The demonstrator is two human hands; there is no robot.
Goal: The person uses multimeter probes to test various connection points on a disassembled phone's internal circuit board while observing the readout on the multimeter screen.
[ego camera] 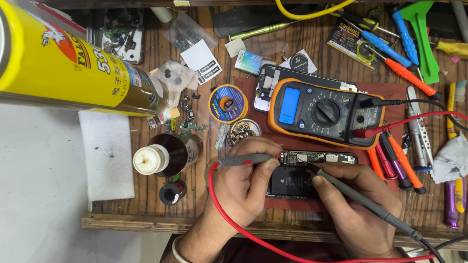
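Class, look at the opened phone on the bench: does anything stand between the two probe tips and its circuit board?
Nothing visible does. The left hand and right hand bring both probe tips to the bare circuit board of the opened phone; the multimeter lies behind it.

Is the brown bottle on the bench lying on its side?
No, the brown bottle stands upright on the wooden bench, its pale cap facing the camera.

Bare white foam pad point(106, 153) at lower left offers open room; brown bottle point(168, 156), multimeter point(324, 113) and screwdrivers point(397, 163) crowd the opened phone point(312, 171) at centre.
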